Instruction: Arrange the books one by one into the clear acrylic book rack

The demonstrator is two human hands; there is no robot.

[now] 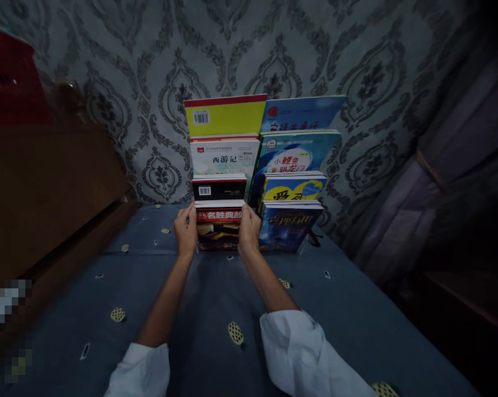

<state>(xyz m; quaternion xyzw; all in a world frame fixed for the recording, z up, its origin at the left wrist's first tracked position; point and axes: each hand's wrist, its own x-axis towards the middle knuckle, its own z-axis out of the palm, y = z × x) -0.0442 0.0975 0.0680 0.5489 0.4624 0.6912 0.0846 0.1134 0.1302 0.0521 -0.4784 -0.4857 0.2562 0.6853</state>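
My left hand (186, 230) and my right hand (249, 225) grip the two side edges of a dark book (218, 234) with a red title band, which stands upright at the front of the left column. Right behind it rises a black book (219, 191) with a barcode. Further back are a white book (228, 161) and a tall yellow book (228, 118). Beside my right hand stands a dark blue book (290, 229), first in the right column. The fingertips of both hands are partly hidden behind the book's edges.
In the right column, a yellow-and-blue book (294, 188), a teal book (300, 154) and a blue book (304, 113) rise in tiers. All stand on a blue pineapple-print sheet (207, 309) against a patterned wall (158, 66). A wooden board (46, 193) is left; a tied curtain (422, 193) hangs right.
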